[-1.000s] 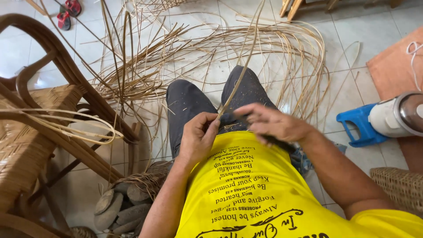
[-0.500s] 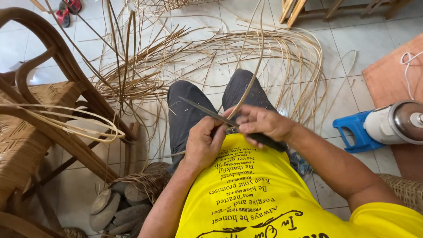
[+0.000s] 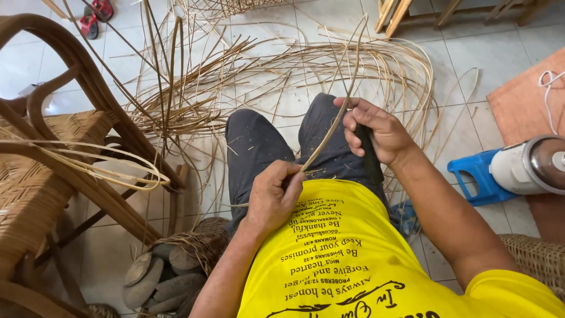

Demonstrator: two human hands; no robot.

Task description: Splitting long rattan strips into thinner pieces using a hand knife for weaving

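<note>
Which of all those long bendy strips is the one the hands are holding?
The single strip running between both hands: left hand pinches its lower end, right hand grips it higher up with a dark tool. All other strips lie loose on the floor.

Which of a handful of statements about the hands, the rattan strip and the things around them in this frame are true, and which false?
1. The left hand pinches one end of a thin rattan strip. True.
2. The right hand is empty. False: its grip is closed on a dark-handled knife, handle toward the body.
3. The two hands touch each other. False: they are apart, the right farther out over the knee.
4. Loose rattan strips lie spread on the tiled floor ahead of the knees. True.
5. A woven cane chair stands at the person's left. True.
6. The blue and white power tool rests on the lap. False: it lies on the floor at the right.
</note>
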